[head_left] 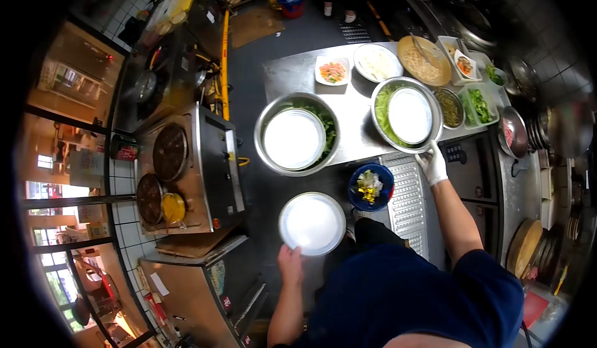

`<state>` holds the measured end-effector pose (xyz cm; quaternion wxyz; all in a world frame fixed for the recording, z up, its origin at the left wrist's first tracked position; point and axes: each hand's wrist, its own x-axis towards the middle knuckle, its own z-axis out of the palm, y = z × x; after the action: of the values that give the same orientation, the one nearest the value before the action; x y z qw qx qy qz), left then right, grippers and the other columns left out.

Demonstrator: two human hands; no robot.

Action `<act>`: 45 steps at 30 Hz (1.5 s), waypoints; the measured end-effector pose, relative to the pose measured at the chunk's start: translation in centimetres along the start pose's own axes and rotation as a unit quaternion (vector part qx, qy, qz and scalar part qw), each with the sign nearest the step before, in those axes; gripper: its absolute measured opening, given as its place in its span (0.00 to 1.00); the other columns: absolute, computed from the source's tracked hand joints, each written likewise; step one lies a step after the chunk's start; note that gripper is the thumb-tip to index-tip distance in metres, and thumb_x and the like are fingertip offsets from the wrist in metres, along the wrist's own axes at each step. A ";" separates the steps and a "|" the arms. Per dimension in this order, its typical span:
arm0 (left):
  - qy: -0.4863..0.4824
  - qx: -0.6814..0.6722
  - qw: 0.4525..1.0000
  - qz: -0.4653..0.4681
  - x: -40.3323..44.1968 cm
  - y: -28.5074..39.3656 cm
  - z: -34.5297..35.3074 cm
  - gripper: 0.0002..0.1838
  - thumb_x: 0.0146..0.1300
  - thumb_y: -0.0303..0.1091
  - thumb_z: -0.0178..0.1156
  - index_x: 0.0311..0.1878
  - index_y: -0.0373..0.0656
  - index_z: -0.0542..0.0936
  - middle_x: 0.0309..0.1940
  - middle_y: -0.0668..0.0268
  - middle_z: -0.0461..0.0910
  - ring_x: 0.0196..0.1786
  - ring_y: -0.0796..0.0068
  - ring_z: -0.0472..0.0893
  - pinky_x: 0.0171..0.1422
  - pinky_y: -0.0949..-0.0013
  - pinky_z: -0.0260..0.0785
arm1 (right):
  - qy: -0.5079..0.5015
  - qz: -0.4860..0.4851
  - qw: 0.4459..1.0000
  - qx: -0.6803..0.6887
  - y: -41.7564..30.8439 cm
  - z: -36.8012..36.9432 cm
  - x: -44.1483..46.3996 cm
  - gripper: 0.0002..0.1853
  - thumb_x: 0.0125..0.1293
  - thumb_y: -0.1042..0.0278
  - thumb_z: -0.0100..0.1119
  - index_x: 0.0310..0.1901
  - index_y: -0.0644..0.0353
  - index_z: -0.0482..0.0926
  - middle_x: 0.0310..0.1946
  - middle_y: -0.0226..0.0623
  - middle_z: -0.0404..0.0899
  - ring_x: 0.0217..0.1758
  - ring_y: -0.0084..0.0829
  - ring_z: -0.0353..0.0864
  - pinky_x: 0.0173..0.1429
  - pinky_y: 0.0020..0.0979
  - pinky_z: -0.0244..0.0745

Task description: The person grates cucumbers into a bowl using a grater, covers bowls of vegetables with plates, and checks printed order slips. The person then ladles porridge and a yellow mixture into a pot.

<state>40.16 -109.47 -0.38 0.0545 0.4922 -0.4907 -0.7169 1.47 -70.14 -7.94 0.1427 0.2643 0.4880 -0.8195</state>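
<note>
My left grip pinches a round white dish; my gloved right grip pinches a steel bowl of leafy greens.

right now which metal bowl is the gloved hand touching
The metal bowl with pale green leaves around a white dish: the gloved right hand is at its near rim, while no hand touches the larger bowl of darker leaves.

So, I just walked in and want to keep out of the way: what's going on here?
The bare left hand holds a round white dish by its edge, away from the counter. The gloved right hand grips the rim of a metal bowl, with greens and a second white dish inside. Left of that, a large pot also holds greens and a third white dish.
</note>
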 end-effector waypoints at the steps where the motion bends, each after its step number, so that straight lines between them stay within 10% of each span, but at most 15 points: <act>1: 0.019 -0.008 1.000 0.018 0.0 1.6 -2.0 0.14 0.69 0.20 0.54 0.57 0.34 0.76 0.45 0.59 0.84 0.39 0.72 0.86 0.36 0.72 0.80 | 0.019 -0.037 0.999 -0.007 1.2 0.7 -1.3 0.18 0.75 0.48 0.58 0.45 0.56 0.76 0.46 0.35 0.80 0.46 0.30 0.81 0.52 0.34 0.81; 9: 0.065 -0.092 0.960 0.258 13.8 24.3 -1.9 0.19 0.71 0.21 0.51 0.64 0.32 0.72 0.56 0.54 0.79 0.48 0.65 0.85 0.42 0.67 0.83 | -0.149 0.170 0.961 -0.157 11.6 21.8 -11.1 0.26 0.75 0.47 0.61 0.62 0.60 0.70 0.57 0.40 0.76 0.51 0.33 0.83 0.46 0.32 0.82; 14: 0.011 -0.049 0.981 0.189 28.0 33.7 6.2 0.17 0.66 0.19 0.53 0.58 0.29 0.74 0.50 0.51 0.80 0.45 0.55 0.86 0.44 0.55 0.87 | -0.160 0.063 0.957 -0.233 16.7 23.8 -5.4 0.06 0.74 0.72 0.58 0.48 0.61 0.80 0.31 0.28 0.79 0.27 0.20 0.76 0.33 0.25 0.77; 25: -0.111 0.018 0.994 0.015 45.6 30.2 17.4 0.11 0.70 0.18 0.50 0.54 0.30 0.74 0.50 0.48 0.81 0.47 0.52 0.87 0.45 0.52 0.88 | 0.054 -0.024 0.941 -0.334 8.4 22.8 -7.8 0.13 0.73 0.61 0.61 0.43 0.66 0.81 0.32 0.30 0.80 0.31 0.21 0.76 0.33 0.24 0.73; 29: -0.220 0.011 0.975 -0.026 47.5 28.5 17.5 0.14 0.72 0.32 0.62 0.53 0.33 0.74 0.41 0.55 0.79 0.36 0.61 0.85 0.39 0.58 0.87 | 0.152 -0.043 0.895 -0.418 7.3 27.6 -11.4 0.20 0.75 0.55 0.61 0.52 0.66 0.82 0.31 0.30 0.79 0.26 0.18 0.74 0.25 0.24 0.69; 30: -0.243 0.026 0.969 -0.044 47.8 28.3 17.1 0.20 0.72 0.39 0.64 0.56 0.33 0.73 0.39 0.56 0.79 0.36 0.63 0.85 0.38 0.61 0.85 | 0.168 -0.113 0.888 -0.412 8.2 28.0 -11.8 0.22 0.74 0.58 0.62 0.58 0.67 0.79 0.41 0.40 0.84 0.35 0.29 0.83 0.36 0.30 0.78; 31: -0.256 0.067 0.963 -0.046 48.3 28.3 16.4 0.30 0.72 0.45 0.64 0.64 0.32 0.69 0.44 0.54 0.79 0.37 0.63 0.85 0.37 0.63 0.85 | 0.204 -0.180 0.758 -0.592 9.1 27.0 -11.5 0.24 0.73 0.61 0.62 0.63 0.69 0.76 0.56 0.52 0.81 0.55 0.40 0.83 0.60 0.39 0.77; 32: -0.237 0.066 0.969 -0.033 47.9 28.3 15.4 0.36 0.72 0.47 0.63 0.72 0.31 0.63 0.52 0.51 0.78 0.42 0.62 0.85 0.41 0.63 0.85 | 0.237 -0.226 0.748 -0.577 8.8 31.6 -14.1 0.26 0.70 0.68 0.63 0.67 0.69 0.71 0.68 0.58 0.71 0.74 0.47 0.69 0.77 0.45 0.61; 35: -0.282 0.058 0.958 -0.007 42.8 32.7 7.7 0.35 0.74 0.46 0.61 0.74 0.33 0.62 0.60 0.51 0.75 0.53 0.58 0.83 0.53 0.60 0.83 | 0.170 -0.466 0.630 -0.597 10.8 37.3 -15.5 0.34 0.66 0.78 0.62 0.74 0.65 0.65 0.77 0.57 0.57 0.81 0.54 0.57 0.82 0.46 0.53; 45: -0.142 0.100 0.980 0.102 41.4 37.3 -13.2 0.23 0.73 0.34 0.62 0.67 0.35 0.73 0.55 0.55 0.82 0.47 0.71 0.84 0.50 0.68 0.80 | -0.128 -0.493 0.646 -0.569 16.1 68.7 -16.1 0.41 0.60 0.76 0.69 0.75 0.62 0.63 0.77 0.60 0.56 0.77 0.58 0.62 0.77 0.46 0.64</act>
<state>13.91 -160.41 0.41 0.0073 0.3360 -0.6104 -0.7173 2.39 -138.45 16.05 -0.0989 -0.2563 0.8931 -0.3562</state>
